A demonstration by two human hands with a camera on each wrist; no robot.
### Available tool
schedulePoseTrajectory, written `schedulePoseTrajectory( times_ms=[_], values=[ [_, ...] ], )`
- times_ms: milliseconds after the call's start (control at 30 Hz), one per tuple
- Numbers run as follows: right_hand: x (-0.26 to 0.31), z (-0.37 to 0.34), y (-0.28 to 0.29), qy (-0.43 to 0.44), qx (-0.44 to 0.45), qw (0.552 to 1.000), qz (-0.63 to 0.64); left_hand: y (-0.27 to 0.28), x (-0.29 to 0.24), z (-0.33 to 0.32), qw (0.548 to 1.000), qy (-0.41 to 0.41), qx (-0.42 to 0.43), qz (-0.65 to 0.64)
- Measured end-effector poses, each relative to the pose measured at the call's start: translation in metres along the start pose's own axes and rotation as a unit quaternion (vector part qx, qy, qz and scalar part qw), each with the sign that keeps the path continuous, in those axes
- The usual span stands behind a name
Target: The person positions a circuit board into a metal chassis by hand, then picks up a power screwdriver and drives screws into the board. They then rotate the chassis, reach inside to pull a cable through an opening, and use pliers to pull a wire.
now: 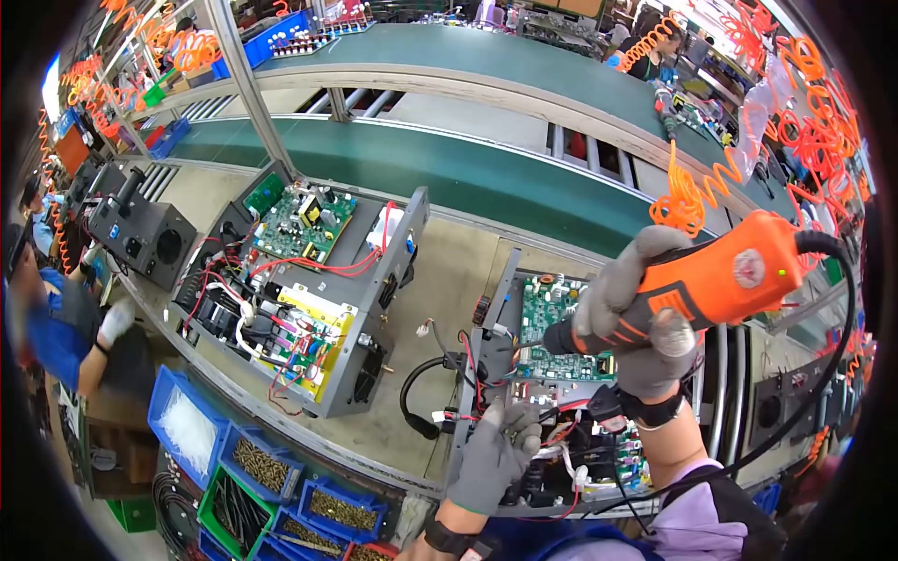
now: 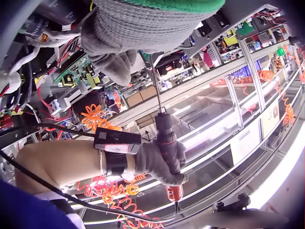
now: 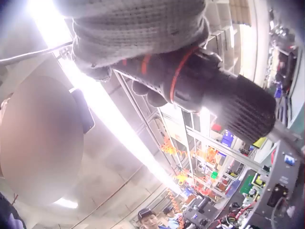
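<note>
My gloved right hand [image 1: 641, 313] grips an orange and black power screwdriver [image 1: 720, 280] above the right-hand open metal unit. Its bit points left, over a green circuit board [image 1: 552, 323]. My gloved left hand [image 1: 486, 463] is low at the unit's near left side, by red and black wires [image 1: 472, 360], fingers bent; whether they hold anything cannot be told. In the left wrist view the driver's shaft [image 2: 156, 88] runs up to beside the left hand [image 2: 138, 28], its tip hidden. The right wrist view shows the driver's ribbed black chuck [image 3: 245, 109] beyond the right hand [image 3: 138, 33].
Another open unit [image 1: 383, 280] with boards and wiring stands to the left. Blue bins of screws [image 1: 262, 463] and a green bin of black parts [image 1: 234, 514] sit below it. A green conveyor [image 1: 421, 178] runs behind. The driver's black cable [image 1: 832, 374] loops at right. A person [image 1: 65, 318] is at far left.
</note>
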State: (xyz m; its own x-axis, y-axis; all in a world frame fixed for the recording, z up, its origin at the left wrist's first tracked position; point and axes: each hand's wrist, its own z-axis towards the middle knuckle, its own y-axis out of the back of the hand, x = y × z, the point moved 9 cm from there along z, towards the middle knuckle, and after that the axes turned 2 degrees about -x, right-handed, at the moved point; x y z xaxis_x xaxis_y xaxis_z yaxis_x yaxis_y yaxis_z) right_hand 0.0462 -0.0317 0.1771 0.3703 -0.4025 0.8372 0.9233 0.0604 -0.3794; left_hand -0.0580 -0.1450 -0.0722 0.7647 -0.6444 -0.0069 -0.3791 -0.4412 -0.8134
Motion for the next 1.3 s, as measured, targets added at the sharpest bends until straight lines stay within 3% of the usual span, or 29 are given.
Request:
schedulePoseTrajectory(
  times_ms=[400, 600, 833, 867, 900, 1000, 1100, 1133, 1233, 1300],
  values=[
    [-0.064, -0.016, 0.019, 0.008, 0.012, 0.993, -0.113, 0.000, -0.004, -0.005, 0.999, -0.018, -0.020, 0.019],
    [-0.051, -0.013, 0.014, 0.004, 0.014, 0.998, -0.053, -0.009, -0.005, -0.009, 0.999, -0.020, -0.014, 0.033],
    [0.024, -0.030, 0.022, 0.043, 0.005, 0.998, 0.051, -0.006, 0.000, 0.001, 1.000, -0.014, 0.023, -0.013],
    [0.042, -0.034, 0.024, 0.089, -0.011, 0.994, 0.056, -0.007, 0.004, 0.001, 0.999, -0.005, 0.019, -0.028],
    [0.053, -0.037, 0.024, 0.101, 0.051, 0.987, 0.116, -0.011, 0.007, 0.000, 0.999, -0.003, 0.023, -0.037],
    [0.094, -0.056, 0.037, 0.154, 0.009, 0.984, 0.088, -0.034, 0.019, 0.000, 0.998, 0.001, 0.032, -0.058],
    [0.123, -0.075, 0.050, 0.178, -0.025, 0.980, 0.090, -0.043, 0.028, 0.007, 0.998, 0.000, 0.060, 0.000],
    [0.124, -0.086, 0.062, 0.109, -0.025, 0.991, 0.073, -0.048, 0.031, 0.004, 1.000, -0.009, 0.029, 0.009],
    [0.144, -0.098, 0.070, 0.129, -0.030, 0.989, 0.067, -0.061, 0.046, 0.003, 0.994, 0.027, 0.105, -0.023],
    [0.155, -0.103, 0.073, 0.166, -0.033, 0.983, 0.077, -0.059, 0.054, 0.002, 0.997, 0.039, 0.069, -0.023]
  ],
)
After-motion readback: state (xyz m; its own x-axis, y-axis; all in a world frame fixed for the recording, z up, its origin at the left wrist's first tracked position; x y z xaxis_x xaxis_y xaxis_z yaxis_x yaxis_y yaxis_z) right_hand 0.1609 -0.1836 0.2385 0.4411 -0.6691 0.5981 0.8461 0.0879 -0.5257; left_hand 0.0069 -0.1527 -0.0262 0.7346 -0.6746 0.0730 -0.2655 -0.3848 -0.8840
